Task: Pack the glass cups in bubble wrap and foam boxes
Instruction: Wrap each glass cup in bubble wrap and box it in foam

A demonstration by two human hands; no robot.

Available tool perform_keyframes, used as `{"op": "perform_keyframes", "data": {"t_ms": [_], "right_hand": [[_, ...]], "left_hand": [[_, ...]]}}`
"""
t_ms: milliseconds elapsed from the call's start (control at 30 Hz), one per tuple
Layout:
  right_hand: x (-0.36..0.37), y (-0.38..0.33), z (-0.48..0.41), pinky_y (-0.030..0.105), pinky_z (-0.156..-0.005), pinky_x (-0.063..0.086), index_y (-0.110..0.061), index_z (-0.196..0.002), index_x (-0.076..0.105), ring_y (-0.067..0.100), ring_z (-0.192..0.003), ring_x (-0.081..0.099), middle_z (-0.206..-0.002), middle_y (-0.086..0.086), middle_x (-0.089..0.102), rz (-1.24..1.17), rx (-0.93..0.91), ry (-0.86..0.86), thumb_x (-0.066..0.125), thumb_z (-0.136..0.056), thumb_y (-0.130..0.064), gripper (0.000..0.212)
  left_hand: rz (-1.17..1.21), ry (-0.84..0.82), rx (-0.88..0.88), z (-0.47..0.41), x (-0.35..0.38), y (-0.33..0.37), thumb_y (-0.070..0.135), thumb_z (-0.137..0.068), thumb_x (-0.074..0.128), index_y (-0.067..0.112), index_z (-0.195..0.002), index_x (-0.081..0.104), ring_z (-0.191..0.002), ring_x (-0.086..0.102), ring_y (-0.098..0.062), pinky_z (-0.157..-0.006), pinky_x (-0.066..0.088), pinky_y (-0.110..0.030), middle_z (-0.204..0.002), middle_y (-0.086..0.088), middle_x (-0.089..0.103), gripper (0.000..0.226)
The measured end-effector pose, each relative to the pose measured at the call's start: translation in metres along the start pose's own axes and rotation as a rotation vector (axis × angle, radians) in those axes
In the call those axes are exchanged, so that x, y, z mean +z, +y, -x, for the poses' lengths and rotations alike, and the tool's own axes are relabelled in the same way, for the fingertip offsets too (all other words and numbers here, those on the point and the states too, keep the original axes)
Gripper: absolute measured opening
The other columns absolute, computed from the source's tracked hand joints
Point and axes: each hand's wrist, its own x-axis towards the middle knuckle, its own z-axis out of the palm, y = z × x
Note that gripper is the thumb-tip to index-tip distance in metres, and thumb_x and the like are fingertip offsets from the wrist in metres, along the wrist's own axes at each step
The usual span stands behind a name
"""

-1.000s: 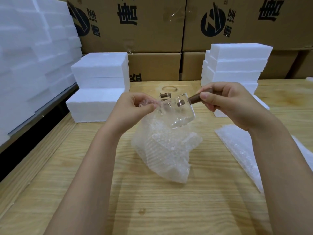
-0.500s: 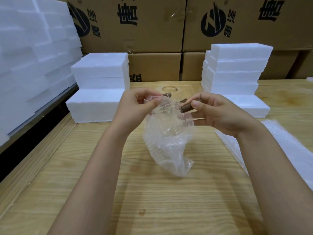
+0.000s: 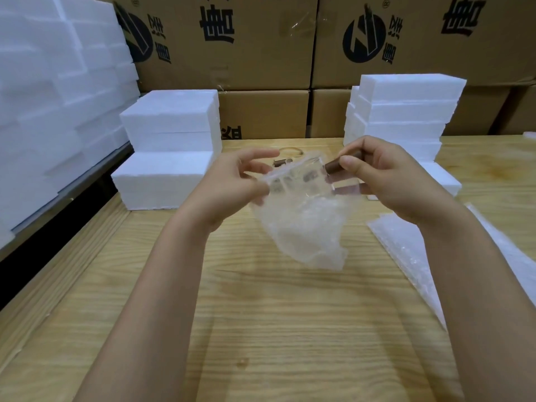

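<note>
Stack of foam boxes (image 3: pixel 171 140) is left of the glass cup (image 3: pixel 301 181), well apart. Left hand (image 3: pixel 232 184) is just left of the cup, thumb and fingers pinching the mouth edge of the bubble wrap bag (image 3: pixel 304 230) — soft, light, hanging limp below the cup. The cup sits mostly inside the bag, held above the table (image 3: pixel 261 329); likely thin, slick and fragile, so don't squeeze the wall. Right hand (image 3: pixel 385 175) is right of the cup, fingers clamped on its brown handle (image 3: pixel 336 167) — stiff, looks the safest hold. Second foam stack (image 3: pixel 406 111) is further right.
</note>
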Motion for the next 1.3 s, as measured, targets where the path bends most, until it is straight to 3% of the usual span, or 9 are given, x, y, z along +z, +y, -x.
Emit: {"op": "perform_keyframes", "data": {"t_ms": [133, 267, 367, 567, 700, 800, 967, 1100, 1300], "right_hand": [[0.001, -0.001, 0.0, 0.022, -0.073, 0.052, -0.014, -0.096, 0.059, 0.003, -0.087, 0.067, -0.081, -0.019, 0.07, 0.241, -0.082, 0.038, 0.051, -0.097, -0.015, 0.008], [-0.005, 0.002, 0.001, 0.034, -0.081, 0.058, 0.0, -0.102, 0.057, 0.014, -0.089, 0.07, -0.086, -0.006, 0.072, 0.073, -0.039, 0.044, 0.049, -0.098, -0.009, 0.013], [-0.011, 0.004, 0.003, 0.035, -0.079, 0.059, 0.003, -0.105, 0.056, 0.021, -0.092, 0.07, -0.086, -0.002, 0.072, -0.049, -0.036, 0.013, 0.046, -0.098, -0.007, 0.015], [-0.01, 0.008, 0.003, 0.034, -0.076, 0.058, -0.005, -0.097, 0.058, 0.022, -0.09, 0.069, -0.09, 0.002, 0.073, -0.277, -0.041, -0.023, 0.05, -0.091, -0.017, 0.016], [-0.007, 0.009, 0.003, 0.029, -0.074, 0.057, -0.007, -0.095, 0.059, 0.017, -0.086, 0.07, -0.088, -0.001, 0.073, -0.368, -0.056, -0.028, 0.049, -0.088, -0.019, 0.017], [-0.004, 0.01, 0.001, 0.02, -0.065, 0.054, -0.009, -0.092, 0.061, 0.007, -0.075, 0.068, -0.08, -0.007, 0.072, -0.348, -0.06, 0.035, 0.046, -0.096, -0.011, 0.015], [0.01, 0.015, -0.004, 0.025, -0.068, 0.054, -0.01, -0.094, 0.062, 0.013, -0.079, 0.064, -0.089, 0.004, 0.065, -0.261, -0.032, 0.085, 0.052, -0.096, -0.011, 0.011], [0.018, 0.016, -0.006, 0.034, -0.08, 0.05, -0.016, -0.091, 0.064, 0.017, -0.086, 0.061, -0.092, 0.004, 0.064, -0.198, -0.048, 0.134, 0.054, -0.096, -0.014, 0.011], [0.021, 0.018, -0.006, 0.023, -0.069, 0.052, -0.017, -0.09, 0.065, 0.01, -0.078, 0.063, -0.085, -0.006, 0.069, -0.203, 0.071, -0.05, 0.055, -0.093, -0.017, 0.01]], "left_hand": [[0.287, 0.039, 0.055, -0.001, 0.016, 0.014, 0.014, -0.08, 0.065, 0.029, -0.109, 0.067, -0.089, 0.065, -0.015, -0.07, 0.054, -0.025, -0.106, -0.004, 0.069, 0.033], [0.235, 0.115, 0.167, -0.002, 0.004, 0.001, 0.046, -0.073, 0.064, 0.034, -0.115, 0.064, -0.09, 0.058, -0.001, -0.075, 0.046, -0.015, -0.115, 0.009, 0.066, 0.044], [-0.131, 0.28, 0.178, 0.002, -0.012, -0.037, 0.041, -0.073, 0.063, 0.035, -0.126, 0.058, -0.113, 0.046, 0.013, -0.089, 0.034, -0.005, -0.128, 0.02, 0.054, 0.053], [0.523, 0.108, -0.161, 0.005, -0.007, -0.077, 0.05, -0.047, 0.088, 0.015, -0.147, 0.03, -0.126, 0.05, -0.015, -0.11, 0.034, -0.031, -0.142, -0.008, 0.049, 0.121], [0.936, -0.115, -0.153, 0.005, 0.015, -0.075, 0.047, -0.057, 0.088, 0.014, -0.126, 0.062, -0.124, 0.055, -0.029, -0.099, 0.047, -0.043, -0.132, -0.011, 0.061, 0.081], [1.158, -0.178, -0.1, 0.006, 0.023, -0.076, 0.036, -0.058, 0.09, 0.011, -0.124, 0.066, -0.13, 0.049, -0.032, -0.107, 0.04, -0.05, -0.137, -0.014, 0.055, 0.074], [1.153, -0.279, -0.065, 0.009, 0.036, -0.07, 0.035, -0.061, 0.089, 0.013, -0.129, 0.063, -0.132, 0.047, -0.033, -0.109, 0.037, -0.054, -0.139, -0.014, 0.055, 0.075], [1.121, -0.177, -0.061, 0.009, 0.045, -0.066, 0.035, -0.062, 0.089, 0.013, -0.131, 0.058, -0.127, 0.053, -0.031, -0.098, 0.049, -0.05, -0.135, -0.013, 0.058, 0.078], [1.07, -0.137, -0.111, 0.005, 0.049, -0.061, 0.049, -0.061, 0.086, 0.01, -0.141, 0.047, -0.132, 0.047, -0.033, -0.109, 0.036, -0.052, -0.142, -0.017, 0.05, 0.098]]}}
